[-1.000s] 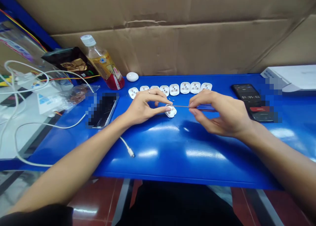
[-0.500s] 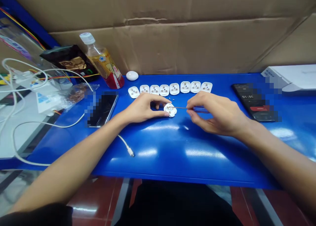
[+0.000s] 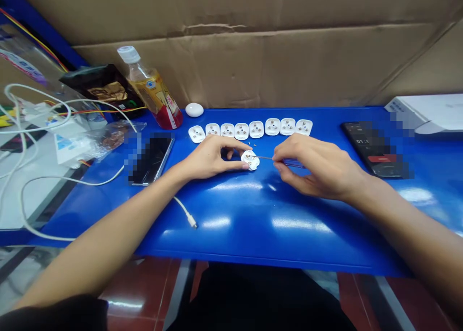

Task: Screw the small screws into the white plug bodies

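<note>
My left hand (image 3: 211, 158) pinches a round white plug body (image 3: 251, 160) between thumb and fingertips, its face upward on the blue bench. My right hand (image 3: 314, 165) is shut on a slim screwdriver with a blue handle (image 3: 292, 163). Its thin metal shaft (image 3: 264, 157) reaches left, with the tip on the plug's face. Beyond my hands stands a row of several white plug bodies (image 3: 256, 129) with metal contacts showing. A few tiny screws (image 3: 252, 144) lie just in front of that row.
The blue bench (image 3: 253, 230) holds a black phone (image 3: 152, 160), a phone showing a timer (image 3: 372, 150), a drink bottle (image 3: 150, 90), a black pouch (image 3: 103, 90) and a white oval object (image 3: 194, 110). A white cable (image 3: 186, 215) runs near my left forearm. Cardboard (image 3: 253, 66) stands behind.
My right hand has shifted left, bringing the screwdriver tip onto the plug's face. The plug has turned slightly between my left fingers.
</note>
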`<action>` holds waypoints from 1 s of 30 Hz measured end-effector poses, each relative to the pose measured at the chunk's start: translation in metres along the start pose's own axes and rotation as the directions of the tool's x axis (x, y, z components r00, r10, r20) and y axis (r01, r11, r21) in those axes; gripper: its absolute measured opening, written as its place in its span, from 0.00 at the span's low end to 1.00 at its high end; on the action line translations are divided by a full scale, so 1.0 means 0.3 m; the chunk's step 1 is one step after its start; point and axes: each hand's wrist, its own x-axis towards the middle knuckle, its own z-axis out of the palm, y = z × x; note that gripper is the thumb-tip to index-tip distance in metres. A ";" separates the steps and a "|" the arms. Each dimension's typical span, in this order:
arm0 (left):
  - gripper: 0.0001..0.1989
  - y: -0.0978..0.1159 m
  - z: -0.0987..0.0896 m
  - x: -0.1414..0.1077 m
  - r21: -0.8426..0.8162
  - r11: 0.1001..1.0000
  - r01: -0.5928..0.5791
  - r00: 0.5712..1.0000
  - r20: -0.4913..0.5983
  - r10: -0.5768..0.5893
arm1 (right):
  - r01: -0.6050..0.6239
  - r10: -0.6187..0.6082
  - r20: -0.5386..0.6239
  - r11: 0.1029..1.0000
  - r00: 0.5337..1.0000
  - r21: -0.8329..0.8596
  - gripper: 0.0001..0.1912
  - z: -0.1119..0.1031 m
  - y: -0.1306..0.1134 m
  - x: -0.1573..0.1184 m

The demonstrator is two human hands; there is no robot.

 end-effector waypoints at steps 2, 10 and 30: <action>0.23 0.001 -0.001 -0.001 -0.010 1.000 0.007 1.000 0.002 -0.007 | 0.004 -0.004 0.023 1.000 1.000 0.008 0.09 -0.002 -0.002 0.001; 0.22 -0.005 0.011 -0.001 -0.021 0.999 -0.044 0.999 -0.026 0.043 | 0.015 -0.014 0.009 0.997 1.000 -0.081 0.07 -0.006 -0.007 0.003; 0.24 -0.012 0.008 0.000 -0.057 0.995 -0.080 0.997 0.017 0.081 | -0.280 0.280 -0.107 0.960 0.954 0.015 0.05 0.005 -0.018 -0.001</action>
